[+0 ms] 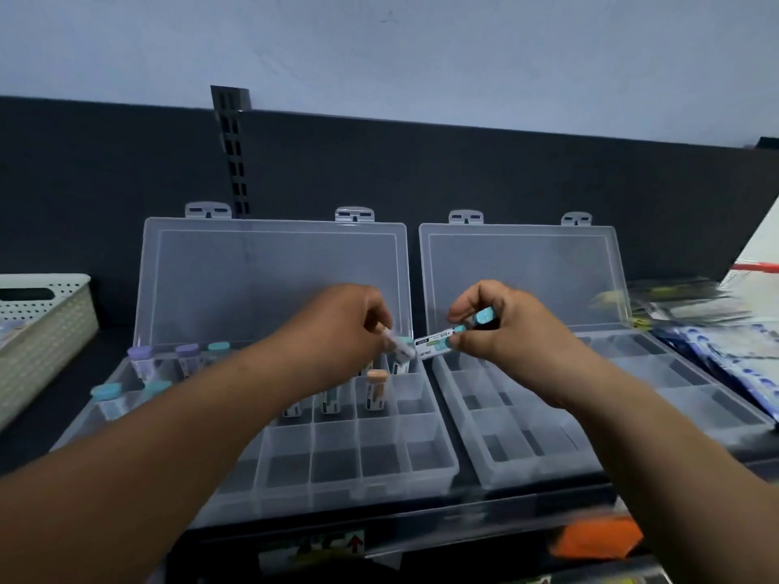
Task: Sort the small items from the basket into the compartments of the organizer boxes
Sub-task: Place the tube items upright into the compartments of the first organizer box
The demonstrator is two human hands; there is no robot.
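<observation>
Two clear organizer boxes are set side by side with lids raised: the left box [434,461] and the right box [506,474]. The left hand [345,326] is held above the rear right of the left box, with a small blurred tube [398,347] pinched at its curled fingertips. The right hand [506,330] is held near the gap between the boxes, with a labelled teal-capped tube [434,346] pinched between thumb and fingers. A second teal cap [484,317] is seen within its curled fingers. Purple-capped tubes [141,360] and an orange-capped tube [376,387] are stood in compartments of the left box. The basket [46,339] is placed at far left, apart from the boxes.
</observation>
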